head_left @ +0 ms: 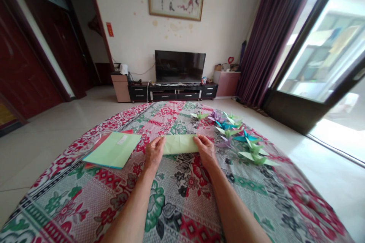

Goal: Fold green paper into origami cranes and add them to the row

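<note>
A pale green sheet of paper (180, 144), folded into a long rectangle with faint creases, is held just above the patterned cloth. My left hand (154, 154) pinches its left end between thumb and fingers. At the right end my right hand (205, 149) grips it the same way. To the left lies a stack of coloured paper (112, 151), light green on top with a small white label (122, 140). Several folded paper cranes, among them a green crane (259, 157), a blue crane (247, 136) and a purple crane (226, 142), stand to the right of my right hand.
A flowered cloth (182, 212) covers the round table. Beyond it stand a low cabinet (176, 93) with a television (180, 67). A purple curtain (270, 34) hangs by the glass door (313, 49) on the right; a dark red door (25, 57) is at the left.
</note>
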The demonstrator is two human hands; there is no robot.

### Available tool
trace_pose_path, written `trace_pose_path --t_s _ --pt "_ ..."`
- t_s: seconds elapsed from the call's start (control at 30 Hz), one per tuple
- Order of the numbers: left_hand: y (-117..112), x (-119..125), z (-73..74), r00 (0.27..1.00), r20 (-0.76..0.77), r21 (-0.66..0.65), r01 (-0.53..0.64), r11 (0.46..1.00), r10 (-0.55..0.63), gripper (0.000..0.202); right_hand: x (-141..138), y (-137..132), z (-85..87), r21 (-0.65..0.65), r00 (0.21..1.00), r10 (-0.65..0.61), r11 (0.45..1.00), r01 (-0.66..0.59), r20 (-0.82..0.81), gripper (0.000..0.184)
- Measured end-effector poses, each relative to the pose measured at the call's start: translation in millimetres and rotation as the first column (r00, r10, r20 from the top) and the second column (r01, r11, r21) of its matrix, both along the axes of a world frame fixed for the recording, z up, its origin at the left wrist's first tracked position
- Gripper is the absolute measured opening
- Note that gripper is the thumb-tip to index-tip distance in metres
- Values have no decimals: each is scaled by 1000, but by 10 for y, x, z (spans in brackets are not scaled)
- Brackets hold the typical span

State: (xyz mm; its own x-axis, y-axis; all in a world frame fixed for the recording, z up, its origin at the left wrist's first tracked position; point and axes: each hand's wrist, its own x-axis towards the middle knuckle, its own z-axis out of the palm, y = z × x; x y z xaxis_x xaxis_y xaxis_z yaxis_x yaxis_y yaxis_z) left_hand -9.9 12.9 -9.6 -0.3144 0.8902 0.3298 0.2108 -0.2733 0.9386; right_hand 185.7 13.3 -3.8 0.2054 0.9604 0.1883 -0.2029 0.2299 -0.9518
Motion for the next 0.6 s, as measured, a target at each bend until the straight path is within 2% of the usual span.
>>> trace_pose_path --t_s 0.17,0.23,0.3,0.37,0.43,0.5,0.6 --pt "-36 10 66 998 -65 5 -20 1000 20 36 -3 0 10 4 999 -20 1000 20 50 31" --pt "-61 14 97 984 -171 -6 -61 998 59 36 -6 -8 32 -3 994 -33 999 34 102 31" --pt "-82 19 109 933 -336 3 -136 991 129 34 -9 -23 58 4 969 -75 997 77 235 29" --pt "-93 24 95 839 -505 50 -209 977 206 30 -14 -44 76 51 883 -155 988 147 443 25" --pt "-92 28 60 732 -636 102 -234 967 244 28 -24 -64 77 138 742 -240 970 198 626 19" --pt "-86 31 20 639 -728 125 -233 964 249 29 -38 -83 65 209 611 -296 955 211 734 16" --pt "-85 38 -17 552 -795 139 -238 961 251 29 -64 -106 45 219 483 -302 950 222 822 16"
